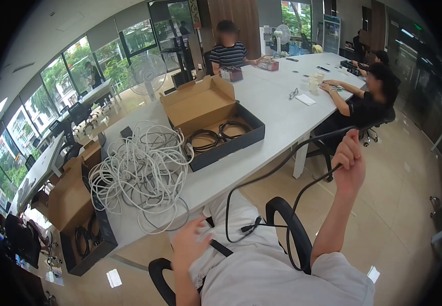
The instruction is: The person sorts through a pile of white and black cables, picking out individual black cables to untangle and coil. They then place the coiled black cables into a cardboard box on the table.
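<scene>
My right hand (pixel 351 158) is raised at the right, its fingers closed around a black cable (pixel 277 167). The cable hangs in long loops from that hand down over my lap. Its connector ends (pixel 251 224) rest near the white clothing on my lap. Over my lap at the left, near the table edge, is my left hand (pixel 189 245), slightly blurred. Its fingers look apart, and I see nothing in them.
A tangled heap of white cables (pixel 142 176) covers the near table (pixel 216 183). Behind it, an open cardboard-lidded box (pixel 231 150) holds coiled black cables (pixel 202 140). Another open box (pixel 86 250) with black cables sits at the left. Two people sit along the table; chair armrests (pixel 295 229) flank me.
</scene>
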`<action>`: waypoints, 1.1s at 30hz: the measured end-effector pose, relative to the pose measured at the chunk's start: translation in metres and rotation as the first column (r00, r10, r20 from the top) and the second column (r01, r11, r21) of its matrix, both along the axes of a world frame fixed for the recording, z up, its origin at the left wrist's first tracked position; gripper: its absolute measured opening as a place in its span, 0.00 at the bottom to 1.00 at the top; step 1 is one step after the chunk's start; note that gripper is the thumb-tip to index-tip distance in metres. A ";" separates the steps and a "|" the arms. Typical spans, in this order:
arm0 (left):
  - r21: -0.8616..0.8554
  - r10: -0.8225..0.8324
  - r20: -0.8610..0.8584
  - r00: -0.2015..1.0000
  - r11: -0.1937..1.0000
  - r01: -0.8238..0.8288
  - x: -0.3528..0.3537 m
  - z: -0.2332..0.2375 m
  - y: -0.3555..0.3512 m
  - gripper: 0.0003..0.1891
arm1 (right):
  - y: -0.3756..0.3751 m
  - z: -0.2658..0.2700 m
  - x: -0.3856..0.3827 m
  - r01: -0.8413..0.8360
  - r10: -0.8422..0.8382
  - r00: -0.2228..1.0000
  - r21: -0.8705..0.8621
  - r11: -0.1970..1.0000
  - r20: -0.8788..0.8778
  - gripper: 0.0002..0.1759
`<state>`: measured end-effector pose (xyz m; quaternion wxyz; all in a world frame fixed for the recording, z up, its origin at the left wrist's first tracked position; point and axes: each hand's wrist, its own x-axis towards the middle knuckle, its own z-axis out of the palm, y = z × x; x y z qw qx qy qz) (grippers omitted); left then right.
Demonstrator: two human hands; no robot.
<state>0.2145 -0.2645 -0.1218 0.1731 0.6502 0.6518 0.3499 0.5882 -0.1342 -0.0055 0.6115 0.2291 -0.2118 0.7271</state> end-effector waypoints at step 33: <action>-0.141 -0.257 0.817 0.516 0.779 0.611 -0.060 -0.050 0.066 0.39 | 0.114 0.169 -0.336 0.616 -0.949 -0.068 0.735 -0.283 -0.308 0.09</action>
